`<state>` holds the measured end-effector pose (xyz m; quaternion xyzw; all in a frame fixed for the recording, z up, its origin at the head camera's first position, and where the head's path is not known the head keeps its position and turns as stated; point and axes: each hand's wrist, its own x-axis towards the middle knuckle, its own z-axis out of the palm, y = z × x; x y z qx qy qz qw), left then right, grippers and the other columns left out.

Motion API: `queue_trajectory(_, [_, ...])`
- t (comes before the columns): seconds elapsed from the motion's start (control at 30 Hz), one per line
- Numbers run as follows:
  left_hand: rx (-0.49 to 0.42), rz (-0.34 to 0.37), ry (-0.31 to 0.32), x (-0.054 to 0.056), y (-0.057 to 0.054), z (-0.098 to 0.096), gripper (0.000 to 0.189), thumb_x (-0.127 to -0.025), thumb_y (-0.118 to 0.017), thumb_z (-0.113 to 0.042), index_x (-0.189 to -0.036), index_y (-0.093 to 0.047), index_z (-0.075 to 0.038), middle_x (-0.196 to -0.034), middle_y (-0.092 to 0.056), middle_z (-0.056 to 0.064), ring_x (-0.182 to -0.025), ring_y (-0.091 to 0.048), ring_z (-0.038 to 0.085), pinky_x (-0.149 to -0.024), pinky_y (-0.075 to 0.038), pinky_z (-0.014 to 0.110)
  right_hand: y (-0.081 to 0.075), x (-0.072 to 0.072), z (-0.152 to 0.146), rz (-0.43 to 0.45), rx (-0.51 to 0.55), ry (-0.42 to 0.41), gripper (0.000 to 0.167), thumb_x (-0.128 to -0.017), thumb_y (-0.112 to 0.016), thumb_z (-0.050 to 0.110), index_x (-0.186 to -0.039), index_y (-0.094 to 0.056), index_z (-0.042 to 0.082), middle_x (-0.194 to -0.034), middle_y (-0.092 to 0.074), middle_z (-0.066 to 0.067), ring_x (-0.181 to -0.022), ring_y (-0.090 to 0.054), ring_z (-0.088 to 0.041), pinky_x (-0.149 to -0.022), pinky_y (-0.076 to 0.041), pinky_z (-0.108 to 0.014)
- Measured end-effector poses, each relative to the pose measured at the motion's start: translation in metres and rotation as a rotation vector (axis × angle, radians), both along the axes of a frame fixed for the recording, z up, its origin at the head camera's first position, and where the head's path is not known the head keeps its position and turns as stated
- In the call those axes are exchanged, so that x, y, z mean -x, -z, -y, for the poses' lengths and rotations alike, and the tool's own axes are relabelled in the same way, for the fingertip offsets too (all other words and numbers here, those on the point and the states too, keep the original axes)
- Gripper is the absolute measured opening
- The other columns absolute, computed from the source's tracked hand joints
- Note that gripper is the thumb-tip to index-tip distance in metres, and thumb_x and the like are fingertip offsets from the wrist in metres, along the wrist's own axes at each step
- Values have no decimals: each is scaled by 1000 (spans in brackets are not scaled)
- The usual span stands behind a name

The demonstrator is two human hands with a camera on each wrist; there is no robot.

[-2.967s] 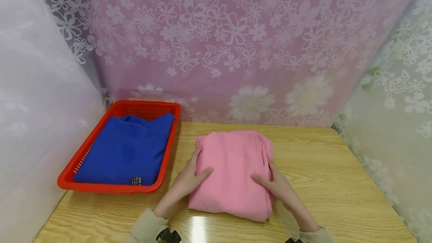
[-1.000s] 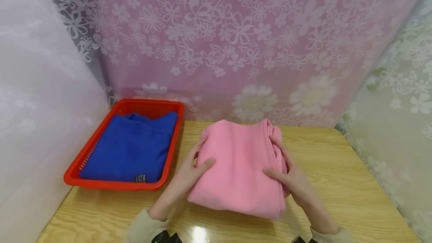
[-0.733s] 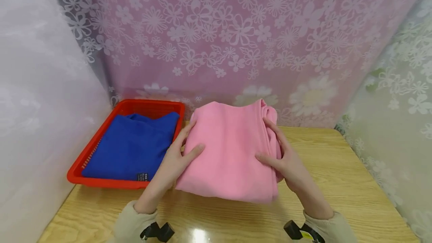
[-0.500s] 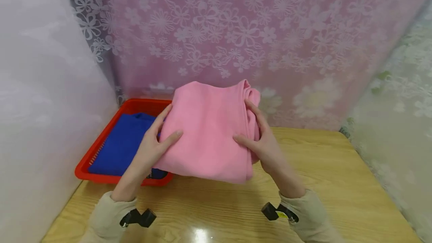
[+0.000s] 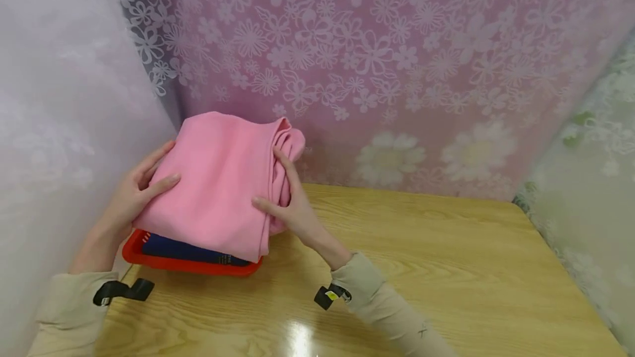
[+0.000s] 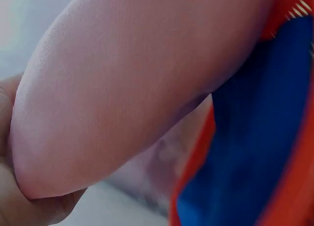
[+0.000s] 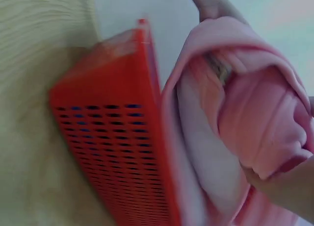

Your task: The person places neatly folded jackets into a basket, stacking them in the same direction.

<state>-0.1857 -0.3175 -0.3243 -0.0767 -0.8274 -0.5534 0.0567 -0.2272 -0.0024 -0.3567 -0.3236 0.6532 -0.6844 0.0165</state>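
A folded pink sweatshirt-like garment (image 5: 213, 180) is held up over the red plastic basket (image 5: 193, 266) at the left of the head view. My left hand (image 5: 128, 197) grips its left side, thumb on top and fingers underneath. On the right side my right hand (image 5: 297, 211) holds the folded layers the same way. Below it, a folded blue garment (image 5: 183, 249) lies in the basket, mostly hidden; its dark label shows near the front. The left wrist view shows the pink cloth (image 6: 108, 88) apart from the blue cloth (image 6: 250, 128). In the right wrist view, pink layers hang beside the slotted basket wall (image 7: 113, 123).
The basket stands on a wood-grain table (image 5: 421, 269) at its left end, close to a whitish sheet (image 5: 64, 98) on the left. A pink flowered curtain (image 5: 347, 70) hangs along the back edge, and a pale flowered one (image 5: 595, 180) on the right.
Both hands have lifted the pink garment off the table and carried it left, over the basket. It now covers most of the blue garment. The head view has shifted slightly.
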Motion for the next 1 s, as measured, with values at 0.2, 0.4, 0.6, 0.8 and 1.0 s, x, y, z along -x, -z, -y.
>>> queue_trajectory(0.2, [77, 183, -1, -6, 41, 24, 69, -105, -54, -40, -161, -13, -46, -169, -10, 15, -146, -25, 38, -104, -44, 42, 32, -2, 13, 38, -248, -25, 88, -97, -71, 31, -161, -12, 47, -165, -27, 4, -144, -38, -11, -117, -34, -38])
queue_trajectory(0.4, [-27, 224, -47, -9, 68, 32, 69, -106, -49, -43, -163, -11, -39, -171, 4, 10, -151, -2, 43, -113, -11, 73, 36, -2, 20, 0, -399, 68, 82, -97, -68, 38, -161, -16, 44, -157, -43, -6, -122, -54, -15, -106, -45, -33])
queue_trajectory(0.6, [-69, 132, -110, -16, 74, 33, 63, -107, -50, -36, -161, -19, -43, -170, -12, -1, -144, -23, 19, -105, -38, 32, 37, 7, 32, -1, -299, -3, 81, -97, -70, 24, -160, -24, 43, -161, -36, -1, -130, -50, -13, -107, -43, -31])
queue_trajectory(0.8, [-81, 62, -177, -15, 79, 29, 63, -106, -52, -31, -161, -24, -39, -169, -18, 1, -139, -30, 9, -99, -38, 21, 46, 25, 34, 145, -178, -71, 80, -98, -66, 10, -160, -26, 41, -165, -28, 5, -144, -36, -15, -119, -32, -38])
queue_trajectory(1.0, [-7, 83, -194, -8, 80, 23, 63, -106, -51, -36, -162, -22, -35, -166, -22, 20, -120, -43, 2, -81, -42, 10, 43, 28, 28, 236, -240, 8, 79, -99, -65, 21, -161, -20, 43, -166, -27, 0, -147, -33, -18, -119, -32, -42])
